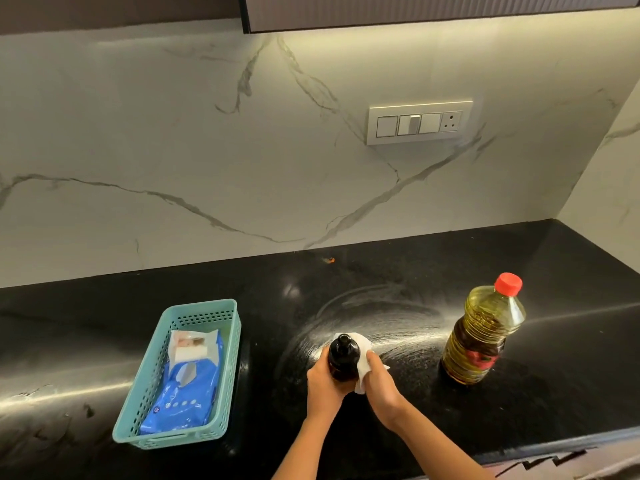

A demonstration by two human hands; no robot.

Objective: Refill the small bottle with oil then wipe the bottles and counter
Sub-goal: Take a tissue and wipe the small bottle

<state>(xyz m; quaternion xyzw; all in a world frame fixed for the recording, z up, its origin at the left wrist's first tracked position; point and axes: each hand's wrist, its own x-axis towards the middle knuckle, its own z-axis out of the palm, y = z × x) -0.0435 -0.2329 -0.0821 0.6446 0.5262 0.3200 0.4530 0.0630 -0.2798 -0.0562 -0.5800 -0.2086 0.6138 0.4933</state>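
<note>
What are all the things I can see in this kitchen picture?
small bottle: one, dark, held over the counter's middle
wipe: one, white, pressed on the small bottle
oil bottle: one, yellow with red cap, standing right
basket: one, teal, left
wipes pack: one, blue, inside the basket
switch panel: one, white, on the wall
counter: one, black, smeared
left hand: one, gripping the small bottle
right hand: one, holding the wipe
</note>
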